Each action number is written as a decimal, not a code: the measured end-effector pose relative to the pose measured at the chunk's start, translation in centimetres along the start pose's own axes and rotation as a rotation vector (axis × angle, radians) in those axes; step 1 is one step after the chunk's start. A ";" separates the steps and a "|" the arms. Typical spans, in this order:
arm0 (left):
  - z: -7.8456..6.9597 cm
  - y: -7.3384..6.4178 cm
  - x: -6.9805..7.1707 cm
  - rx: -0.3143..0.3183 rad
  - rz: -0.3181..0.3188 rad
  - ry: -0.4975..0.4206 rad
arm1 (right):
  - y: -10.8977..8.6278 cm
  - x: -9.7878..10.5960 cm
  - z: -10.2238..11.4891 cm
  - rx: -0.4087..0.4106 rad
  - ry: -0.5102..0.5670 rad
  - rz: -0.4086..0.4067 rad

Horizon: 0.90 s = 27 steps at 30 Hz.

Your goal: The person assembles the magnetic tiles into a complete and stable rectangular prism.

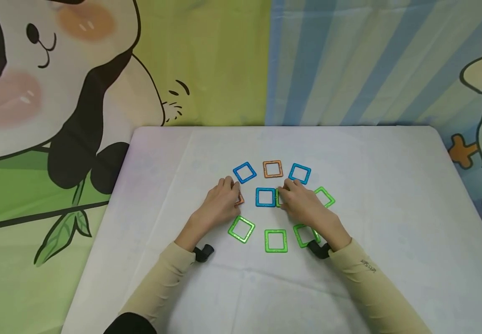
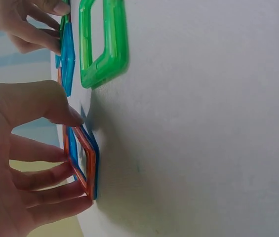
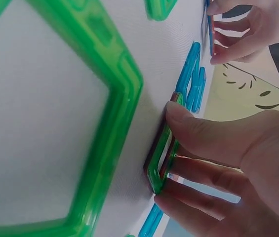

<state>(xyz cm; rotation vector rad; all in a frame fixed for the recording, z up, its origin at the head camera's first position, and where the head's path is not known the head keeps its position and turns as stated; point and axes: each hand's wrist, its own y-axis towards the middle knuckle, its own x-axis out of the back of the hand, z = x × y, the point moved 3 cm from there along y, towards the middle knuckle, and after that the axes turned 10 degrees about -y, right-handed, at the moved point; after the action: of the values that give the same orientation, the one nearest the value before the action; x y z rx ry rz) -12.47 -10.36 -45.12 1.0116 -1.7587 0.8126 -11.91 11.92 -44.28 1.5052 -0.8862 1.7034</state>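
Note:
At the left of the group my left hand (image 1: 219, 203) holds an orange square magnetic tile (image 2: 89, 160) by its edges, thumb on one side and fingertips on the other. A blue tile (image 2: 97, 173) lies right under the orange one. My right hand (image 1: 305, 205) grips a green square magnetic tile (image 3: 152, 174) the same way, with a dark red edge (image 3: 151, 148) showing beneath it. In the head view that green tile sits against the right side of a blue tile (image 1: 265, 197) in the middle, and the hand covers most of it.
Around the middle lie a blue tile (image 1: 245, 172), an orange tile (image 1: 273, 169), another blue tile (image 1: 306, 179) and several green tiles (image 1: 276, 251). One green tile (image 1: 301, 244) is partly under the right wrist's black camera (image 1: 319, 249). The white table (image 1: 161, 153) ends at a cartoon-printed curtain.

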 end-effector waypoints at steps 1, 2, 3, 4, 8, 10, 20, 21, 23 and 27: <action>0.0 0.0 0.0 0.000 0.000 -0.005 | 0.0 0.0 0.0 -0.001 0.003 -0.001; -0.1 0.0 0.0 -0.001 -0.003 -0.014 | 0.0 0.0 0.0 -0.001 0.006 -0.002; -0.1 0.0 0.0 -0.002 -0.007 -0.026 | 0.0 0.0 0.0 -0.001 0.007 -0.004; -0.1 0.0 0.1 -0.002 -0.010 -0.036 | -0.1 0.0 -0.1 0.000 0.007 -0.005; -0.2 0.0 0.1 -0.003 -0.028 -0.097 | -0.1 -0.1 -0.1 0.004 0.006 -0.010; -0.2 0.0 0.0 -0.002 -0.030 -0.134 | -0.1 -0.1 -0.1 0.008 0.004 -0.011; -0.2 -0.4 0.4 0.033 -0.014 -0.335 | -0.2 0.0 -0.2 0.011 0.001 -0.009; -0.2 -0.5 0.4 0.031 -0.015 -0.353 | -0.2 0.0 -0.2 0.012 0.002 -0.010; -0.1 -0.5 0.5 0.025 -0.015 -0.387 | -0.2 0.0 -0.2 0.013 0.004 -0.011; -0.2 -0.4 0.6 0.011 -0.006 -0.441 | 0.0 0.0 -0.1 0.012 0.009 -0.010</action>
<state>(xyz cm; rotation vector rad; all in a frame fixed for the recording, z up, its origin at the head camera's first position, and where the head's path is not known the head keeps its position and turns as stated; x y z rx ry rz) -12.19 -10.58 -44.48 1.2739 -2.1186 0.6264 -11.93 12.05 -44.29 1.5058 -0.8635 1.7094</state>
